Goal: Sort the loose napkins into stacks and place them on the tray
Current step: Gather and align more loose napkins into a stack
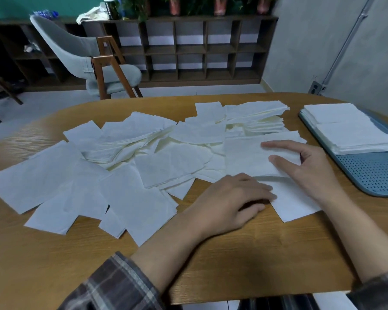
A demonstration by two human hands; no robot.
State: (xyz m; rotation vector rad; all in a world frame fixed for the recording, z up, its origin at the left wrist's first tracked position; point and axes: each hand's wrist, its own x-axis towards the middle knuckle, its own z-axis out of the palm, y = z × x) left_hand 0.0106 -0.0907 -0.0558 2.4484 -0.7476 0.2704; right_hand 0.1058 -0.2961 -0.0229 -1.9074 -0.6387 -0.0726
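Nearest the camera are two plaid sleeves, the left sleeve point(112, 285) and the right sleeve point(376, 289), with bare forearms reaching over the near edge of a wooden table point(244, 260). Bare wood lies between the arms and along that near edge. A narrow strip of wood also shows between the right hand point(309, 168) and the blue perforated tray point(376, 175).

The tray sits at the table's right end, cut off by the frame. Its near part is uncovered, and two neat stacks of napkins point(345, 130) fill its far part side by side.

The left hand point(229, 202) lies palm down, its fingers loosely extended. Its fingertips touch the edge of a single napkin point(296, 204) that lies flat near the table's front.

The right hand has its index finger and thumb spread straight on top of a small napkin pile point(246, 155) just beyond. Its other fingers are hidden, so I cannot tell if they hook the edge.

The loose napkins point(126, 157) are white, square and slightly creased. They overlap at all angles across the table's middle and left, reaching close to the left edge. A rougher heap point(255, 117) lies at the far side.

Beyond the table stand a grey chair point(81, 54) and a dark cubby shelf point(188, 48).
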